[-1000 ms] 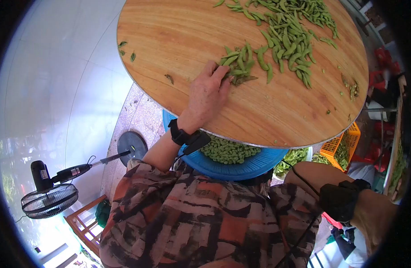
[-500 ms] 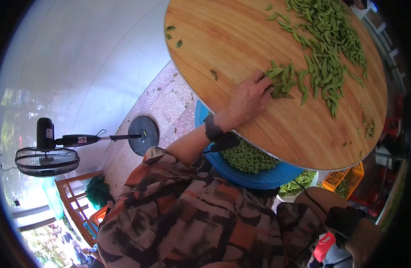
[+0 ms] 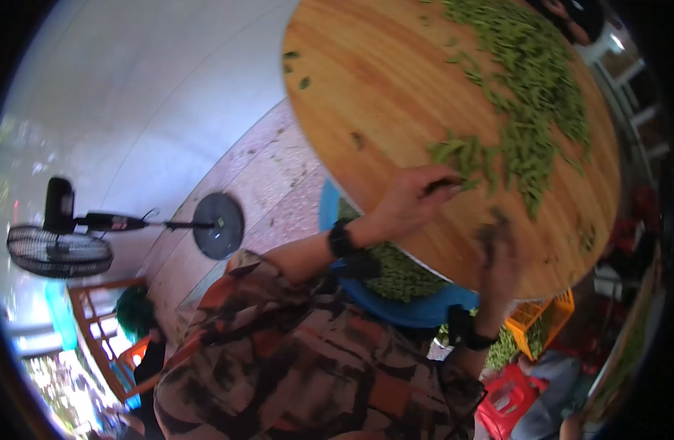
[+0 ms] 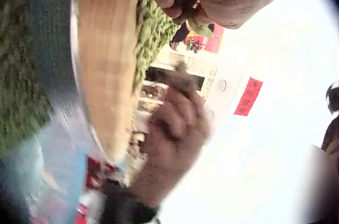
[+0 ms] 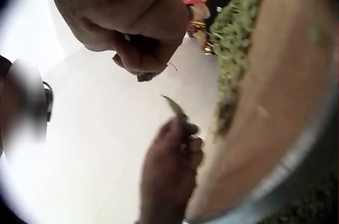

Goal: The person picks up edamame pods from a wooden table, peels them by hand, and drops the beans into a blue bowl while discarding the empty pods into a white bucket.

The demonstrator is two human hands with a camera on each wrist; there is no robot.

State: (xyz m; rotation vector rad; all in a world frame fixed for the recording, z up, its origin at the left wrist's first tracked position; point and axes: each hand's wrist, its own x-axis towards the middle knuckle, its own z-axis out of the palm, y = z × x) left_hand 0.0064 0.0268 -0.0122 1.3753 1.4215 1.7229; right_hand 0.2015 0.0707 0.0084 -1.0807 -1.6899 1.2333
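Observation:
My left hand (image 3: 417, 198) is raised at the near side of the round wooden table (image 3: 373, 95), just short of the small group of soybean pods (image 3: 461, 152). It pinches one green soybean pod (image 5: 177, 110) between thumb and fingers, the pod's tip pointing out. Facing it, my right hand (image 3: 502, 257) is blurred above the table's near edge. Its fingers are curled, and a dark, brownish piece (image 5: 147, 77) sticks out from the fingertips; its kind is unclear. A large pile of green pods (image 3: 542, 95) spreads over the far right side of the table.
Below the table edge stands a blue basin (image 3: 395, 314) with shelled green beans (image 3: 403, 275). An orange crate (image 3: 527, 330) and a red stool (image 3: 502, 403) are at the right. A standing fan (image 3: 58, 249) is on the left; another person (image 3: 582, 18) sits at the table's far side.
The left hand has lifted from the small group of pods and drawn back with a pod. The right hand has come up from the lap side to the table edge. The view has shifted.

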